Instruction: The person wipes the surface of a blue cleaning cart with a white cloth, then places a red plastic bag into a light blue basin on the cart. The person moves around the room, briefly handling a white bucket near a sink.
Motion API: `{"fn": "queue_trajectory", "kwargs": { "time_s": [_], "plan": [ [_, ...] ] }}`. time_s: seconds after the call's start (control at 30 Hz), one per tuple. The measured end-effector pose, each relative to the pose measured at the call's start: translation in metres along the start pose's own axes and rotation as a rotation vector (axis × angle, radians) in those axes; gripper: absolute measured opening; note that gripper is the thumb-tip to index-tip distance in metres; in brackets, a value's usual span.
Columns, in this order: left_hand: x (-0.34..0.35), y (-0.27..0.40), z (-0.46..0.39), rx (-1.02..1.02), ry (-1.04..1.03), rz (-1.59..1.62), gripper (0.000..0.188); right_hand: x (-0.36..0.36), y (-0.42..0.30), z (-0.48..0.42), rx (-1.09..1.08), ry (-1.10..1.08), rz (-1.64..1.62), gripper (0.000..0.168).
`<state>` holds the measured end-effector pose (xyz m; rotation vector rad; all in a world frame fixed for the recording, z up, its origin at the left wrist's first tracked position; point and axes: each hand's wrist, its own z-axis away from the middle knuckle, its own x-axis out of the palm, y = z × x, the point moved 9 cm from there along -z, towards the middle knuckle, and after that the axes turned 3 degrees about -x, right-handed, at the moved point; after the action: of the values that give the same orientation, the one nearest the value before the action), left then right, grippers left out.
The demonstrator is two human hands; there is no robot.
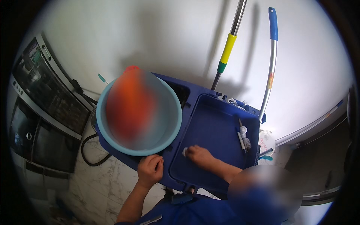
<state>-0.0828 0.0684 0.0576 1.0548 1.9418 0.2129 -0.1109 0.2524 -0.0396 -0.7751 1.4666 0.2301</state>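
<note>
A blue plastic cart with a recessed tray (216,135) stands before me. My right hand (198,154) is over the tray's left part, its fingers around a small whitish item (184,152) that I cannot identify. My left hand (151,170) is curled at the cart's near edge, just below the rim of a light blue plastic basin (177,128); whether it holds anything is hidden. Something orange-red (132,104) shows in the basin, badly blurred. At the tray's right side lie a white pen-like item (241,140) and a crumpled clear plastic piece (245,135).
Behind the cart, a pole with a yellow and green grip (228,50) and a blue-handled metal pole (272,56) lean by the white wall. A white lidded bucket (266,140) is at right. A dark glass-fronted cabinet (50,90) and a black hose (84,154) are at left.
</note>
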Motion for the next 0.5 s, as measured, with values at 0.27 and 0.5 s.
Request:
{"fn": "queue_trajectory", "kwargs": {
  "time_s": [0.27,0.5],
  "plan": [
    [0.004,0.0,-0.003,-0.008,-0.002,0.01,0.011,-0.066,0.211,-0.014,0.594,0.357,0.134,0.019],
    [0.0,0.0,0.0,-0.002,-0.004,-0.005,0.009,0.006,0.046,-0.042,0.261,0.146,0.145,0.019]
  ]
}}
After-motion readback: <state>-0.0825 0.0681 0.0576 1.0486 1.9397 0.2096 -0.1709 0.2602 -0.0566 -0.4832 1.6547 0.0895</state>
